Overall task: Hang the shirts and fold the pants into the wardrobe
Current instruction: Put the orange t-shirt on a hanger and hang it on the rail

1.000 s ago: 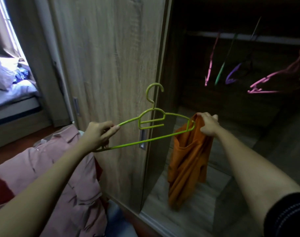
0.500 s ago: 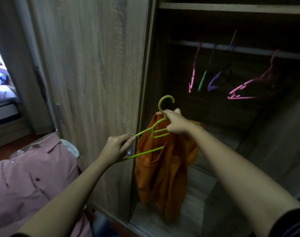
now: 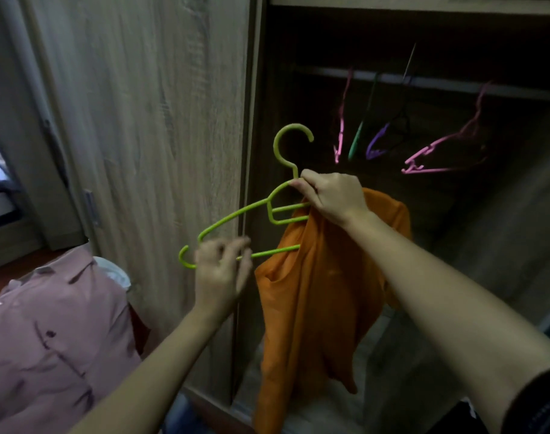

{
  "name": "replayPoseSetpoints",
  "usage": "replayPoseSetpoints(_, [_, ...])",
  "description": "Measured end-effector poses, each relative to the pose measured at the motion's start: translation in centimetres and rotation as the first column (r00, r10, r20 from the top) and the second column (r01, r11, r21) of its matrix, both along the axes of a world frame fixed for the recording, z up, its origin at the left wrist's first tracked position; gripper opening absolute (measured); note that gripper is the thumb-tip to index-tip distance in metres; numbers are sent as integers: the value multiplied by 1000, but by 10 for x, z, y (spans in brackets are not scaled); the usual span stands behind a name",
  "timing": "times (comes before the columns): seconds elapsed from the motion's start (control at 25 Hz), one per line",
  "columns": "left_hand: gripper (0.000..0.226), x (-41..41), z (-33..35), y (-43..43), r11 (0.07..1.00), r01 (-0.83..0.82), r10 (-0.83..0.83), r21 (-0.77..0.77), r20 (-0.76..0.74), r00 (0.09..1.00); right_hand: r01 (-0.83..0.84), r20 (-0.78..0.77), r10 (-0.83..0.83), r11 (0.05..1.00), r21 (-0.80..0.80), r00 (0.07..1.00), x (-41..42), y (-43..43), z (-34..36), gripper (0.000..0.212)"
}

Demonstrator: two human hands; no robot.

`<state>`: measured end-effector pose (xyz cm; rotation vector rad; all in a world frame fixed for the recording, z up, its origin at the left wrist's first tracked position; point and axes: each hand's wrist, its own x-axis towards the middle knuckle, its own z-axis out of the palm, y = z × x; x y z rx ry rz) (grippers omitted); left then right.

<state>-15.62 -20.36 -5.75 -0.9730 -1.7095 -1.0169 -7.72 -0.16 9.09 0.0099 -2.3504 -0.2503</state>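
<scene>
Fingers [image 3: 308, 180] of the right hand [image 3: 333, 198] are clamped round the neck of the green hanger [image 3: 236, 214], just under the hook, and they've got a bunch of the orange shirt [image 3: 317, 292] caught in the same grip. The left hand [image 3: 222, 270] is blurry, but its fingers look curled round the hanger's bottom bar near the bare left end.

So where are we? Early days, I'd say. The orange shirt is only half on. It covers the hanger's right side and droops down in front of the open wardrobe, while the left arm of the hanger sticks out naked. It needs that shoulder pulled over, then the hook has to go up onto the rail [image 3: 455, 86].

The rail itself only carries bare hangers [image 3: 424, 155], pink, green and purple ones, no clothes on any of them as far as I can make out in the gloom. A pink shirt [image 3: 48, 324] lies in a heap at lower left, beside the door [image 3: 157, 120], with something red under it, so that one's waiting its turn. Can't spot any folded pants in there from this angle. There's a bit of blue at the bottom edge that might be jeans, but I can't tell.
</scene>
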Motion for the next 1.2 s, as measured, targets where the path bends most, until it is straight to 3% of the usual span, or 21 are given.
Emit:
replayPoseSetpoints(0.04, [24, 10, -13, 6, 989, 119, -122, -84, -30, 992, -9, -25, 8, 1000, -27, 1000, 0, 1, 2, 64])
replayPoseSetpoints(0.12, [37, 23, -31, 16, 911, 301, -244, -281, 219, 945, -46, -56, 44, 998, -37, 997, 2, 3, 9, 65])
replayPoseSetpoints(0.2, [57, 19, -34, 27, 831, 375, -142, -411, 495, 857, -95, -66, 94, 995, -9, 993, 6, 2, 18, 62])
replayPoseSetpoints(0.28, [64, 9, -24, 39, 758, 465, -132, -457, 590, 796, -147, -73, 149, 988, 43, 986, 10, -1, 25, 56])
replayPoseSetpoints(0.4, [35, -7, -12, 46, 683, 598, -266, -420, 620, 738, -188, -112, 197, 979, 81, 974, 24, 4, 33, 49])
replayPoseSetpoints(0.48, [27, -22, -13, 41, 677, 632, -303, -377, 641, 706, -170, -148, 174, 985, 36, 974, 38, 17, 37, 50])
replayPoseSetpoints(0.6, [20, -41, -9, 25, 646, 761, -509, -63, 707, 491, -76, -131, 72, 997, -24, 989, 58, 43, 35, 58])
replayPoseSetpoints(0.64, [21, -47, -5, 18, 622, 780, -527, -77, 696, 488, -24, -110, 22, 1000, -16, 994, 64, 52, 32, 60])
replayPoseSetpoints(0.76, [19, -61, 7, 0, 571, 676, -381, -466, 579, 721, 125, -59, -121, 990, 60, 991, 78, 74, 19, 65])
replayPoseSetpoints(0.92, [60, -60, 39, 6, 490, 599, -345, -633, 491, 800, 169, 29, -175, 976, 136, 984, 78, 77, -10, 58])
replayPoseSetpoints(1.0, [43, -51, 55, 15, 544, 652, -370, -529, 546, 752, 190, 104, -200, 977, 94, 974, 69, 66, -16, 53])
replayPoseSetpoints(1.04, [32, -47, 59, 16, 590, 712, -392, -381, 635, 665, 209, 115, -215, 976, 59, 970, 66, 62, -16, 51])
replayPoseSetpoints(1.12, [45, -49, 53, 12, 652, 738, -413, -173, 736, 537, 237, 101, -233, 971, -20, 967, 66, 60, -12, 48])
replayPoseSetpoints(1.2, [42, -52, 38, 8, 659, 713, -315, -240, 773, 551, 243, 100, -236, 967, -71, 967, 69, 63, -11, 43])
